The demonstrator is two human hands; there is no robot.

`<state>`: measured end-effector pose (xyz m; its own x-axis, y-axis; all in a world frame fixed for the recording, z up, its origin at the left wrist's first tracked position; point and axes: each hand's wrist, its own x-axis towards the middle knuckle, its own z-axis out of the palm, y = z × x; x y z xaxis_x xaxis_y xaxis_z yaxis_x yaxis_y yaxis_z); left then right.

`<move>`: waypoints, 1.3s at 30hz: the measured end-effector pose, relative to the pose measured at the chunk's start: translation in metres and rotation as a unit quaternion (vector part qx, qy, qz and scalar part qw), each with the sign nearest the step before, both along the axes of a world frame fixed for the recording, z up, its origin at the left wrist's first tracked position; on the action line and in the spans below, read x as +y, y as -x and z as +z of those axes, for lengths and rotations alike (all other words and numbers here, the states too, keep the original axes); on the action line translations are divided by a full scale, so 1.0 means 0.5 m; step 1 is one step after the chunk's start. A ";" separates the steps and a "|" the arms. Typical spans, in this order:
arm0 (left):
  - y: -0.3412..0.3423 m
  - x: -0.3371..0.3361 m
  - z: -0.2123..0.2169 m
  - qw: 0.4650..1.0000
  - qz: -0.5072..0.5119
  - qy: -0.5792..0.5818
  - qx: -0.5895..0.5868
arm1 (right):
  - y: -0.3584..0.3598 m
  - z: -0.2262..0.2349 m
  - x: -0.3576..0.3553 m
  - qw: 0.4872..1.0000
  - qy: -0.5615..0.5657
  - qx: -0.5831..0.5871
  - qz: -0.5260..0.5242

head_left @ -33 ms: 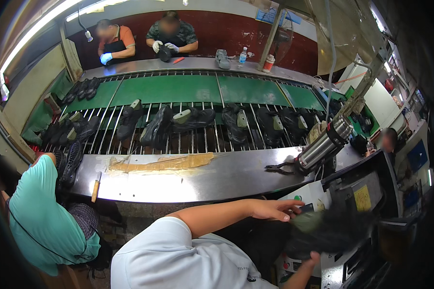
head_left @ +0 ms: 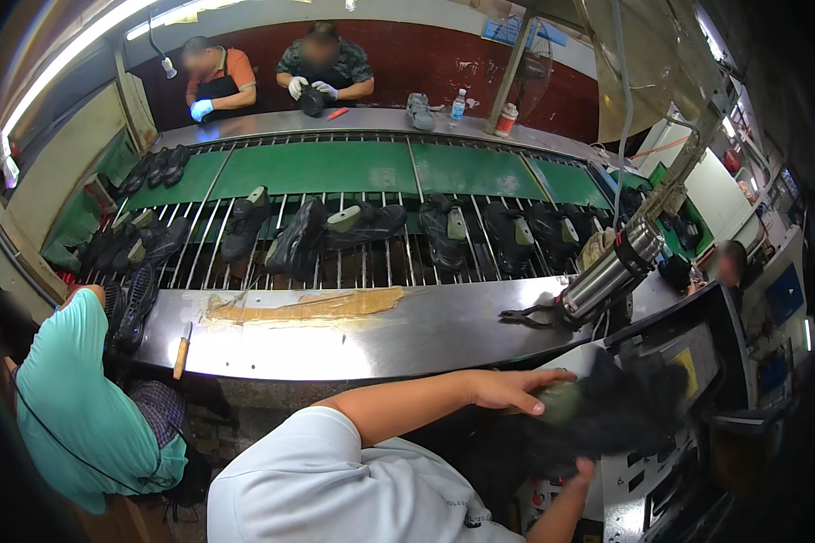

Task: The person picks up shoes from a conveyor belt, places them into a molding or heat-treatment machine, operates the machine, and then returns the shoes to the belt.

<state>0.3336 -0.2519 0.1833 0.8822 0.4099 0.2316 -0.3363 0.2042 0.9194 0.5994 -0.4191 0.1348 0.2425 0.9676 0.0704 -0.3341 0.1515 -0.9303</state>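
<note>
A black shoe (head_left: 607, 421), smeared by motion, is between my hands over the machine at the lower right. The olive-green last (head_left: 561, 403) in it shows at its left end. My left hand (head_left: 516, 391) is closed on that end, thumb and fingers around the last. Below the shoe, my right hand (head_left: 572, 496) grips its underside; most of those fingers are hidden behind the shoe. The machine (head_left: 620, 489) has a light panel, partly covered by the shoe and my arm.
Black shoes (head_left: 294, 240) on lasts lie along the roller conveyor (head_left: 389, 262). On the metal ledge (head_left: 426, 317) are a knife (head_left: 182, 353), pliers (head_left: 534, 314) and a steel flask (head_left: 611, 276). A co-worker in green (head_left: 72, 407) sits at left; two others (head_left: 321, 77) work across the conveyor.
The shoe in my hands has shifted slightly upward and tilted. Both of my hands have moved slightly with it.
</note>
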 end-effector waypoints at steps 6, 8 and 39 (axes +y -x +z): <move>0.264 0.075 -0.035 0.945 0.253 0.205 -0.012 | 0.265 0.073 0.243 0.938 0.006 -0.168 0.304; 0.359 0.098 -0.063 0.897 0.384 0.213 0.045 | 0.315 0.066 0.266 0.920 0.006 -0.195 0.339; 0.722 0.428 -0.356 0.187 0.302 -0.317 0.879 | 0.156 -0.271 0.094 0.732 0.190 -0.652 -0.061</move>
<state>-0.0272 -0.0381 0.0054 -0.3398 0.9401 -0.0280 0.8145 0.2793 -0.5084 0.5212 -0.3720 -0.0005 0.2947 0.9542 0.0509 0.8690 -0.2454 -0.4297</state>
